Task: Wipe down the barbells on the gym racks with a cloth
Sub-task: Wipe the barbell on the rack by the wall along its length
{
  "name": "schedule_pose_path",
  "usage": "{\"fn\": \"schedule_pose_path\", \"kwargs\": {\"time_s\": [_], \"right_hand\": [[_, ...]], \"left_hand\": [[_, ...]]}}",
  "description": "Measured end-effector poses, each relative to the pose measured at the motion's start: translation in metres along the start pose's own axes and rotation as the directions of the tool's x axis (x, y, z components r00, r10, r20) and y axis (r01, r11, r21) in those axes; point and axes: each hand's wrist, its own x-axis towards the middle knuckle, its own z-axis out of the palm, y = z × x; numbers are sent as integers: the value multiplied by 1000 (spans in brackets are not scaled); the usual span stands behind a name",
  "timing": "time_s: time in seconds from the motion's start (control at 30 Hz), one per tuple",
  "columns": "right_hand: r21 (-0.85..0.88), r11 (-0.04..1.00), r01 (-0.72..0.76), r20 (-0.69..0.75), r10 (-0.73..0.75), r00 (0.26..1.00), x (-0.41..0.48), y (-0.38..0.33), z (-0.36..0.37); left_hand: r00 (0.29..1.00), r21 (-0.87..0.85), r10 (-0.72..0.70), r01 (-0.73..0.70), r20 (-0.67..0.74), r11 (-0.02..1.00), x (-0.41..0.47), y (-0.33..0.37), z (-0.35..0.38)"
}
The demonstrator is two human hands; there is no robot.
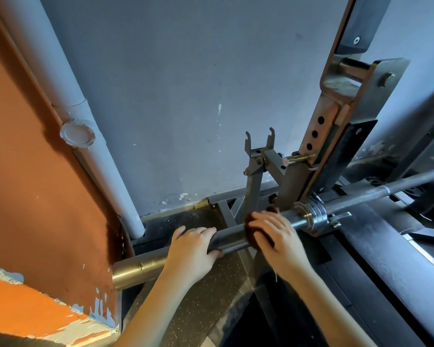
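1. resting across the rack (336, 126), the barbell (361, 196) lies nearly level. its thick end sleeve (233, 236) juts past the rack's left edge toward the wall corner, and that overhang leaves the sleeve reachable all round.
2. the left hand (193, 244) curls over the top of the sleeve on bare metal, toward the free end, with the thumb tip showing under the near side. this grip is probably there to stop the sleeve spinning while the other hand rubs.
3. the right hand (273, 236) bends its fingers over the sleeve and presses a dark brown cloth (251, 234) against the metal. the cloth shows at both sides of the hand, so it seems wrapped round the tube to clean most of the way round in one stroke.
4. the cloth sits between the left hand and the ringed collar (311, 216), near the collar and apart from the left hand.
5. the step in hand looks like the sleeve wipe. neither hand touches the thin shaft (398, 184) running off past the rack's right edge.
6. a hard push along the sleeve could roll the bar in its hook (336, 221), so the steadying hand matters.
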Motion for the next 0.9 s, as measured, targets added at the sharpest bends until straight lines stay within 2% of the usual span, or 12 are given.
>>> {"fn": "schedule_pose_path", "kwargs": {"time_s": [0.13, 0.17, 0.23, 0.3, 0.4, 0.5, 0.53, 0.6, 0.7, 0.77, 0.83, 0.9], "right_hand": [[2, 905, -425, -108, 423, 900, 16, -9, 4], [-3, 926, -378, -82, 377, 923, 12, -21, 10], [-15, 995, -102, -1, 102, 995, -5, -35, 19], [-22, 998, 53, 49, -51, 997, -10, -21, 11], [-53, 988, -142, -61, 138, 989, 7, 2, -1], [46, 894, -445, -143, 447, 883, 16, -16, 9], [69, 898, -434, -107, 439, 892, 14, -27, 13], [66, 973, -223, -9, 224, 975, 5, -36, 17], [-28, 999, -39, 48, 41, 998, 2, -13, 7], [-124, 975, -186, -90, 175, 980, 7, 4, 1], [-132, 889, -438, -228, 402, 887, 11, -1, 2], [-72, 876, -477, -188, 458, 869, 13, -23, 11]], "left_hand": [[1000, -18, -13, 13, -5, 1000, 0, 0, 1], [1000, -22, -13, 13, -8, 1000, 0, 0, 1], [1000, -33, -8, 8, -8, 999, 0, -1, 1], [1000, -35, 1, -1, -8, 999, 0, -1, 1], [1000, -33, -2, 2, -4, 999, 0, -2, 2], [1000, -55, -7, 7, -2, 998, 0, -2, 2], [1000, -61, -6, 6, -1, 998, 0, -3, 1], [1000, -59, -1, 2, 3, 998, 1, -4, 0], [1000, -66, 1, -1, -2, 998, 0, -4, -1], [1000, -73, 2, -3, -7, 997, -1, -4, -1], [1000, -68, 2, -4, -23, 998, -3, -5, 0], [998, -51, -3, 0, -58, 999, -6, -9, 2]]}}
